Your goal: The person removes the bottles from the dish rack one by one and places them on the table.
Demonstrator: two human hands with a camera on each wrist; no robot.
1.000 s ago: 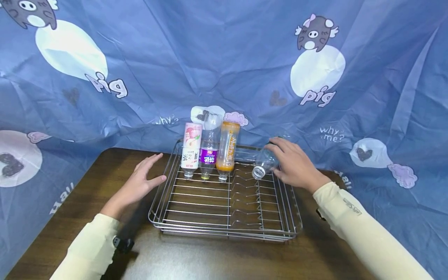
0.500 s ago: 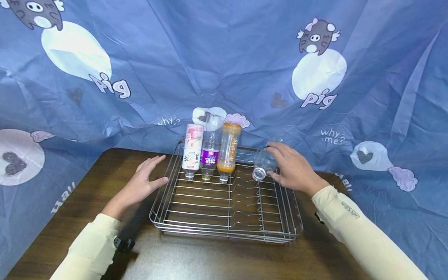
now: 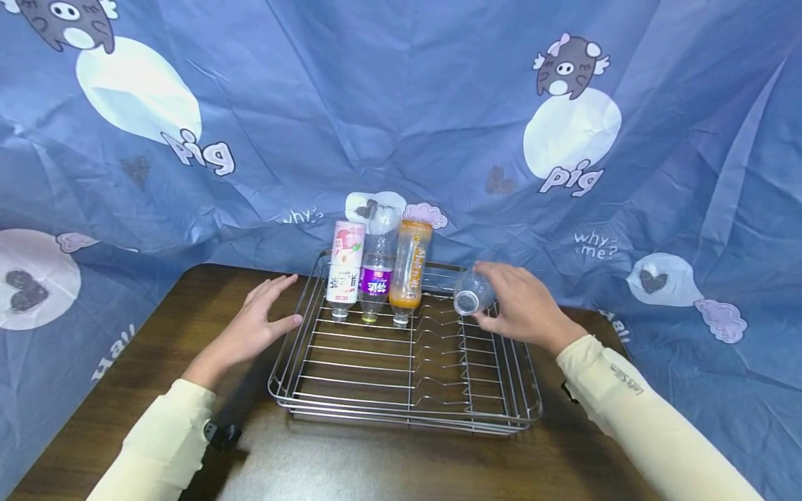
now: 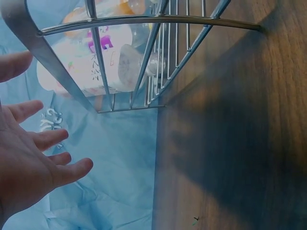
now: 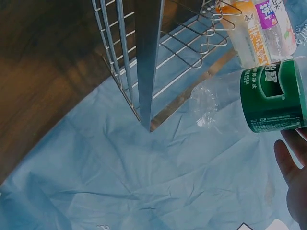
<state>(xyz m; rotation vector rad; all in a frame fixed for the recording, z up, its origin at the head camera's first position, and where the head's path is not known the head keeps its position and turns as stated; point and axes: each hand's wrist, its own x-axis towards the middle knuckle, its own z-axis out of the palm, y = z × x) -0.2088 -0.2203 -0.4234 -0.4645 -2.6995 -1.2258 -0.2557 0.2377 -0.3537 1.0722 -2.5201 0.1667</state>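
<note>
My right hand (image 3: 523, 303) grips a clear plastic bottle (image 3: 474, 289) above the back right of a metal wire dish rack (image 3: 351, 383). In the right wrist view the bottle shows a green label (image 5: 273, 96), its clear end pointing toward the rack. Three bottles stand neck down at the back of the rack: a white and pink bottle (image 3: 344, 268), a clear bottle with a purple label (image 3: 376, 278) and an orange and clear bottle (image 3: 410, 268). My left hand (image 3: 250, 327) hovers beside the rack's left edge, fingers spread, holding nothing.
The rack rests on a dark brown wooden table (image 3: 326, 466). Wavy wire dividers (image 3: 438, 362) run along its right part. Behind the table hangs a blue printed cloth (image 3: 376, 104).
My right hand has lowered slightly and tilted the bottle, so its near end faces more toward the head camera. My left hand stays nearly still; the head view has shifted a little.
</note>
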